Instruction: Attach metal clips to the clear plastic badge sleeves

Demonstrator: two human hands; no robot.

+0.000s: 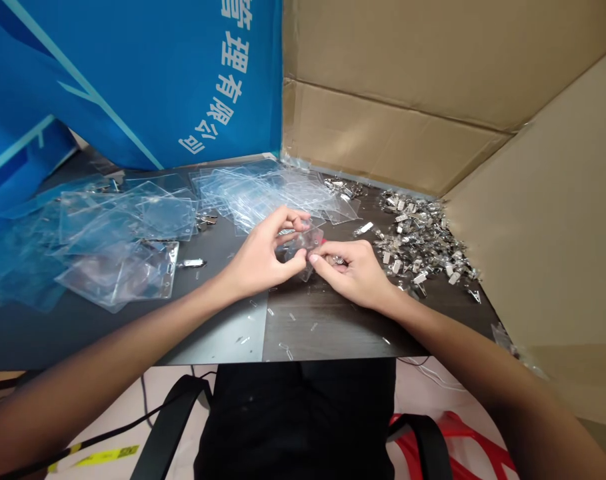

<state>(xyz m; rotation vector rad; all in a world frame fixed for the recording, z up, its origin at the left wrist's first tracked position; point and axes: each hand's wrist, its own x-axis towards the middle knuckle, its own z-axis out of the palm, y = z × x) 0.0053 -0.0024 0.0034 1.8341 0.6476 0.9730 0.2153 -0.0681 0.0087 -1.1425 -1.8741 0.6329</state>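
Observation:
Over the middle of the dark table, both hands meet at a clear plastic badge holder (310,240). My left hand (275,250) grips it from the left, thumb below and fingers above. On its right edge, my right hand (350,267) pinches with thumb and forefinger, and a metal badge clip (337,260) shows partly within its curled fingers. Whether the clip is joined to the holder cannot be made out. Behind my hands lies a pile of clear badge holders (263,190). A heap of metal clips with clear straps (417,233) is to the right.
Several badge holders with clips (127,267) are piled at the left. Small clear bits (285,348) are scattered near the table's front edge. A blue printed panel (147,73) and a cardboard wall (393,100) bound the back. Black chair armrests (170,420) flank my lap.

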